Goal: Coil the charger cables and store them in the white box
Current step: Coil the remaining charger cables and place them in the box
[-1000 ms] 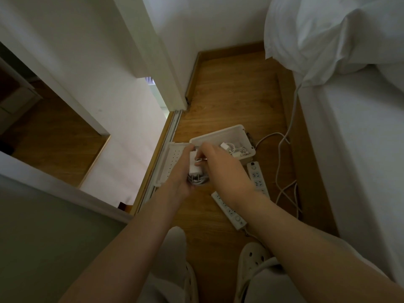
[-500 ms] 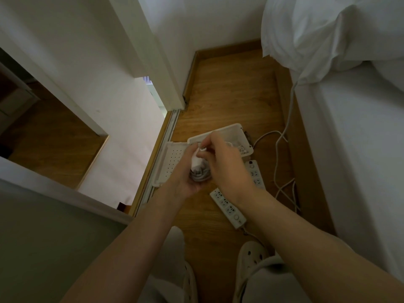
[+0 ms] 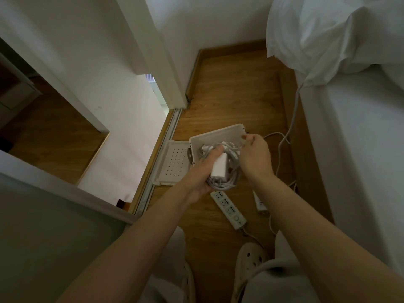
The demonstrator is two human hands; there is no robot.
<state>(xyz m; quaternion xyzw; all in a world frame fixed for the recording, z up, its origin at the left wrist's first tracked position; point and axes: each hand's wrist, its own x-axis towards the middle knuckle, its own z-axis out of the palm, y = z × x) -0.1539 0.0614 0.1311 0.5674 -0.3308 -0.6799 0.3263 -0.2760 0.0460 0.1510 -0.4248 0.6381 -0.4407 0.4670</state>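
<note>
My left hand [image 3: 202, 173] grips a white charger brick [image 3: 219, 168] with its grey-white cable [image 3: 227, 182] wound in loops around it, my thumb across the top. My right hand [image 3: 254, 156] is beside the coil on the right and pinches the free end of that cable near the box's far right corner. The white box [image 3: 215, 134] stands open on the wooden floor just beyond my hands. Another coiled white cable [image 3: 229, 146] lies inside it, partly hidden by my hands.
The box's perforated lid [image 3: 172, 164] lies flat to its left by the sliding-door track. Two white power strips [image 3: 228, 209] [image 3: 260, 202] lie on the floor below my hands, with loose cords [image 3: 282, 147] running right toward the bed [image 3: 354, 138]. My slippers [image 3: 249, 259] are at the bottom.
My right hand has moved up and to the right, drawing the cable end out away from the coil. The brick and loops in my left hand are now in plain sight.
</note>
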